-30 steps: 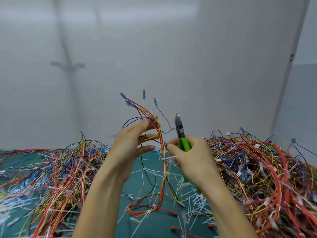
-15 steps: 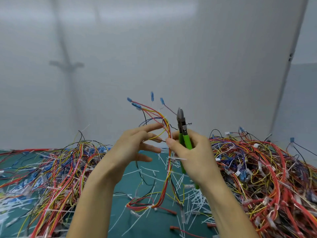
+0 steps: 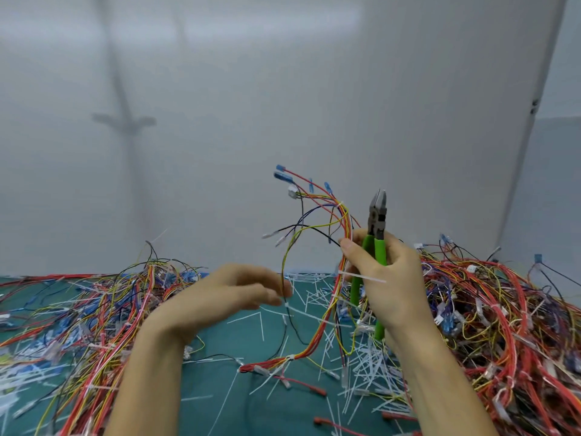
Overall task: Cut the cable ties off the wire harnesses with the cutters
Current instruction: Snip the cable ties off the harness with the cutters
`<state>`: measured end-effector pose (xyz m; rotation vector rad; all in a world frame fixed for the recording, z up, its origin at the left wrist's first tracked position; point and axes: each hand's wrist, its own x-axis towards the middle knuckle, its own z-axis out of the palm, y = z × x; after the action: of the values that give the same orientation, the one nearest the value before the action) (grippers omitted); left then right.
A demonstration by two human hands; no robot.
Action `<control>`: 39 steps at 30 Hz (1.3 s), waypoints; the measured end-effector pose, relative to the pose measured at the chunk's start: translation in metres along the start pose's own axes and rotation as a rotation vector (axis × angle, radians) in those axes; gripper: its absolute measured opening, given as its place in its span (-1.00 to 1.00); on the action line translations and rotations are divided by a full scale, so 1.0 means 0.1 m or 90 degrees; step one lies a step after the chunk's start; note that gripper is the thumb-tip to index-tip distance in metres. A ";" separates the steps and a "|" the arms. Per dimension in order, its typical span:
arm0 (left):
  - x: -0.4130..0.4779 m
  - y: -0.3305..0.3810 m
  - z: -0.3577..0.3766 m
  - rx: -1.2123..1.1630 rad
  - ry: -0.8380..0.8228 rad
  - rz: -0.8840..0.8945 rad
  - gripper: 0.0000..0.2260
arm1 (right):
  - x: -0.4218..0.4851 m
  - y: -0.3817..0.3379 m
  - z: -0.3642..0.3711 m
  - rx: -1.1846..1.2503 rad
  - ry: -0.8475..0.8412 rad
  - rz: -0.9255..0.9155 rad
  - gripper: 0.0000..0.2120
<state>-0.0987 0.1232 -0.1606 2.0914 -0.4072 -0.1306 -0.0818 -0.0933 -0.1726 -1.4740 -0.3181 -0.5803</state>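
No writing, label, brand, number or sign can be read anywhere in the view. The cutters in the grip of the right hand show only bare dark metal and plain green handles, and any mark on them is too small to tell. The blue connectors on the wire ends above and to the left of that grip, and the white tags in the heaps on the table to either side of it, are too blurred to show any lettering.

Cutters and harness in right hand
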 end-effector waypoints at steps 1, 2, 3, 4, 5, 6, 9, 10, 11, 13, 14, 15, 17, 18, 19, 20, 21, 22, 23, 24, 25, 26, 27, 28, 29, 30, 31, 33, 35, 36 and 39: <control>0.01 0.00 0.03 0.004 -0.042 0.018 -0.83 | 0.00 0.00 0.00 -0.001 0.004 -0.001 -0.79; 0.03 0.00 0.06 0.007 -0.058 0.038 -0.85 | 0.00 0.01 0.00 -0.002 0.007 -0.003 -0.81; 0.05 0.00 0.07 0.009 -0.061 0.055 -0.87 | -0.01 0.01 0.00 0.000 0.011 -0.004 -0.83; 0.07 -0.01 0.08 0.004 -0.064 0.067 -0.89 | -0.01 0.01 0.00 0.004 0.014 -0.003 -0.87; 0.08 -0.02 0.07 -0.009 -0.070 0.071 -0.90 | -0.01 0.01 -0.01 0.008 0.019 0.000 -0.90; 0.07 -0.03 0.06 -0.029 -0.076 0.069 -0.90 | 0.00 0.02 -0.01 0.012 0.024 0.002 -0.90; 0.06 -0.06 0.02 -0.066 -0.045 0.048 -0.82 | 0.00 0.02 -0.01 0.026 0.024 0.007 -0.88; 0.06 -0.05 0.02 -0.060 -0.007 0.043 -0.75 | 0.01 0.03 -0.01 0.027 0.020 0.003 -0.88; 0.08 -0.04 0.04 -0.050 0.048 0.040 -0.67 | 0.00 0.03 -0.01 0.027 0.016 -0.002 -0.87; 0.12 0.03 0.10 -0.053 0.188 0.058 -0.56 | -0.01 0.02 -0.01 0.037 0.000 -0.007 -0.87; 0.14 0.07 0.13 -0.072 0.235 0.080 -0.57 | -0.01 0.01 0.00 0.045 -0.012 -0.005 -0.88; 0.16 0.11 0.16 -0.089 0.245 0.101 -0.59 | -0.02 0.00 0.01 0.049 -0.025 -0.003 -0.88; 0.17 0.17 0.22 -0.099 0.159 0.133 -0.70 | -0.03 -0.02 0.04 0.046 -0.045 -0.013 -0.87; 0.17 0.19 0.25 -0.105 0.096 0.147 -0.75 | -0.03 -0.02 0.06 0.039 -0.053 -0.022 -0.85; 0.17 0.19 0.28 -0.115 0.049 0.160 -0.79 | -0.04 -0.02 0.07 0.029 -0.059 -0.030 -0.82; 0.17 0.18 0.29 -0.129 0.028 0.167 -0.81 | -0.05 -0.03 0.08 0.020 -0.064 -0.036 -0.80; 0.17 0.17 0.30 -0.148 0.022 0.170 -0.82 | -0.06 -0.03 0.09 0.016 -0.066 -0.038 -0.79; 0.18 0.16 0.30 -0.170 0.020 0.169 -0.83 | -0.07 -0.03 0.10 0.017 -0.066 -0.035 -0.81; 0.19 0.15 0.30 -0.185 0.019 0.168 -0.84 | -0.07 -0.02 0.11 0.022 -0.064 -0.027 -0.85; 0.20 0.15 0.31 -0.189 0.021 0.168 -0.86 | -0.07 -0.02 0.11 0.026 -0.062 -0.018 -0.89; 0.20 0.14 0.31 -0.189 0.027 0.166 -0.88 | -0.06 -0.02 0.12 0.025 -0.061 -0.011 -0.92; 0.21 0.14 0.32 -0.193 0.036 0.164 -0.90 | -0.06 -0.01 0.12 0.019 -0.063 -0.007 -0.93; 0.21 0.15 0.32 -0.199 0.045 0.164 -0.91 | -0.06 -0.01 0.12 0.011 -0.067 -0.005 -0.93; 0.21 0.15 0.33 -0.206 0.055 0.164 -0.92 | -0.06 -0.01 0.12 0.005 -0.068 0.001 -0.94; 0.22 0.15 0.33 -0.213 0.067 0.164 -0.93 | -0.06 -0.01 0.11 -0.010 -0.064 0.009 -0.96; 0.22 0.15 0.33 -0.219 0.084 0.161 -0.95 | -0.05 -0.01 0.10 -0.035 -0.057 0.018 -0.98; 0.22 0.14 0.33 -0.226 0.103 0.161 -0.96 | -0.04 0.00 0.08 -0.067 -0.052 0.026 -0.93; 0.23 0.14 0.33 -0.242 0.143 0.161 -0.96 | -0.02 -0.01 0.06 -0.113 -0.056 0.044 -0.75; 0.23 0.14 0.33 -0.254 0.171 0.161 -0.93 | -0.03 -0.06 0.05 -0.178 -0.054 0.033 -0.49; 0.23 0.15 0.33 -0.252 0.179 0.165 -0.92 | -0.03 -0.08 0.04 -0.210 -0.049 0.018 -0.39; 0.21 0.14 0.30 -0.193 0.189 0.168 -0.90 | -0.03 -0.13 -0.01 -0.230 -0.021 -0.006 -0.32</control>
<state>-0.0897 0.0846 -0.1632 1.7077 -0.4465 0.2575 -0.0922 -0.0938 -0.1632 -1.8313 -0.2548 -0.6452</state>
